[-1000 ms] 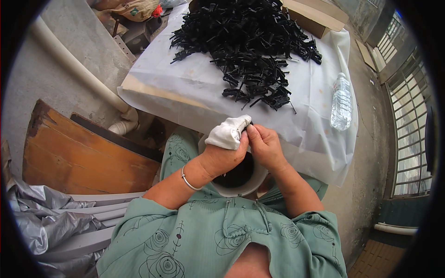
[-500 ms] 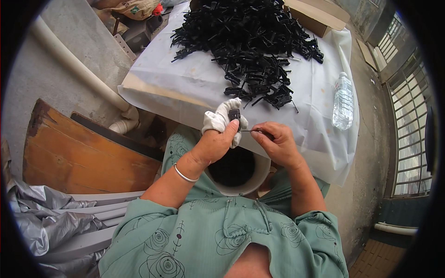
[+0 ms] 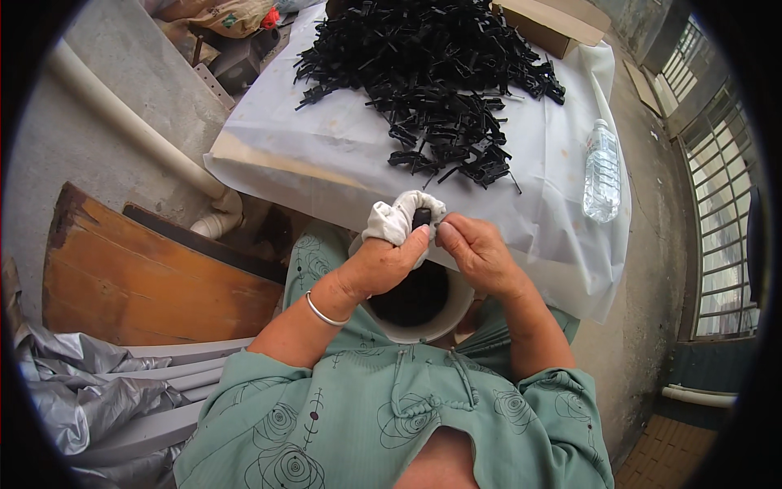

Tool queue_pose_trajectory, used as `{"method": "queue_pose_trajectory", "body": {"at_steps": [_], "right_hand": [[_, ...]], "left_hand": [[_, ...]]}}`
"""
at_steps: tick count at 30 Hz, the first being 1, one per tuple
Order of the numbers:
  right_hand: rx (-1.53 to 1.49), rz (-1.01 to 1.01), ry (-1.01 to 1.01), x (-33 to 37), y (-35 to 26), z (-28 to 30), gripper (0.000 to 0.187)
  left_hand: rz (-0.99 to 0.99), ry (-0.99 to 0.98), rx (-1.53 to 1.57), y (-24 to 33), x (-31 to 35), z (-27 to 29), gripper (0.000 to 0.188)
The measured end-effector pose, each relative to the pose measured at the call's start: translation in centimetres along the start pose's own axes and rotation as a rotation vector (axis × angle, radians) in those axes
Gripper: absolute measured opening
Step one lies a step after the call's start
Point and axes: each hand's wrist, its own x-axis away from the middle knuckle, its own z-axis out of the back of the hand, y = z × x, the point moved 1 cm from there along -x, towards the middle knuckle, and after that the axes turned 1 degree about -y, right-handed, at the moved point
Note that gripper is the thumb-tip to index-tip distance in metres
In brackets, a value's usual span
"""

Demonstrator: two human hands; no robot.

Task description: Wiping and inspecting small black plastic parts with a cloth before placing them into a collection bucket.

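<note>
Clock dirs from mid-view, 12 = far side. L hand (image 3: 381, 267) at centre, closed on a blk part (image 3: 421, 218), thumb laid on its near end, wht cloth (image 3: 393, 222) bunched round the part and over the fingers; most of those hidden. R hand (image 3: 482, 257) just off at 3 from it, thumb & fingers pressed together right by the cloth's edge; can't tell what, if anything, is pinched there. Silver bangle (image 3: 325, 312) on L wrist. Both hands sit above a bucket (image 3: 411, 333) at 6, pale rim, dark inside, btwn the knees in green patterned trousers (image 3: 308, 259). Surface (image 3: 542, 175) w/ wht sheet runs 11 to 2; big pile (image 3: 432, 69) of similar-looking blk pcs on it at 12, narrowing twd the hands. Open cardboard box (image 3: 547, 26) at 1, next to pile. Clear bottle (image 3: 601, 175) lies at 2, nr the sheet's R edge, well apart from pile. Off the surface: pale pipe (image 3: 134, 122) at 10, orange-brown board (image 3: 155, 281) at 9, crumpled silver sheeting (image 3: 50, 391) at 8, barred window (image 3: 723, 232) at 3.
</note>
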Motion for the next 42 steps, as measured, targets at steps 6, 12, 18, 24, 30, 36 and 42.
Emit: {"method": "queue_pose_trajectory", "body": {"at_steps": [6, 12, 18, 24, 30, 36, 42], "right_hand": [[-0.253, -0.016, 0.031, -0.3, 2.6, -1.1, 0.025], [-0.097, -0.081, 0.030, -0.3, 2.0, -2.1, 0.028], [-0.345, -0.061, -0.048, -0.1, 0.8, -1.2, 0.027], [-0.142, -0.058, 0.023, -0.5, 0.7, -1.8, 0.024], [0.081, -0.024, -0.083, -0.8, 0.9, 0.2, 0.020], [0.838, 0.233, 0.569, -3.2, 3.2, 3.4, 0.016], [0.524, 0.082, 0.443, -1.1, 1.3, 4.2, 0.020]], "left_hand": [[-0.280, 0.033, -0.452, -0.2, -0.7, -1.0, 0.024], [-0.406, 0.113, -0.723, -1.3, -0.3, -0.4, 0.024], [-0.127, 0.114, -0.110, 0.0, 0.1, -0.6, 0.024], [-0.369, 0.085, -0.728, -0.7, -0.2, -0.1, 0.024], [-0.280, 0.078, -0.682, -0.2, 0.4, 0.4, 0.022], [-0.463, 0.004, -1.118, -0.1, -0.6, 1.7, 0.027], [-0.479, 0.205, -0.782, -0.6, -2.0, 2.3, 0.019]]}}
